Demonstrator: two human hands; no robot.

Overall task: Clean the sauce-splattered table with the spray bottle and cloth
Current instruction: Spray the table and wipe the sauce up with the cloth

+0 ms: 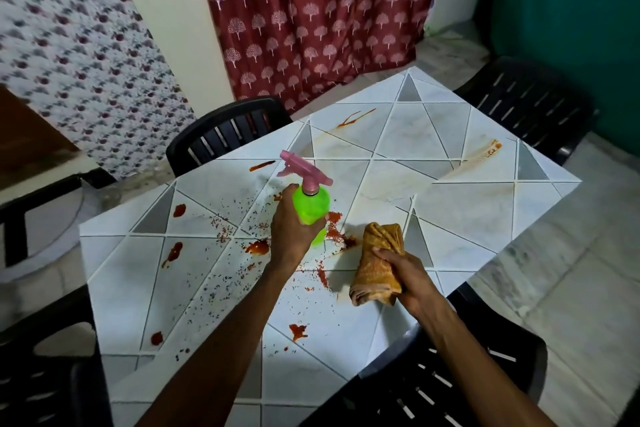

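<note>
My left hand (292,230) grips a green spray bottle (311,208) with a pink trigger head, held upright over the middle of the table, nozzle pointing left. My right hand (405,274) grips a bunched orange cloth (377,260) that rests on the table (450,218) just right of the bottle. The tabletop is pale with a triangle pattern. Red sauce blobs (258,247) and dark specks cover its left and near parts. Smeared orange streaks (485,154) lie toward the far right corner.
Black plastic chairs stand around the table: one at the far side (225,130), one at the far right (526,100), one under my right arm (450,374), one at the near left (41,357). A red patterned curtain (311,10) hangs behind.
</note>
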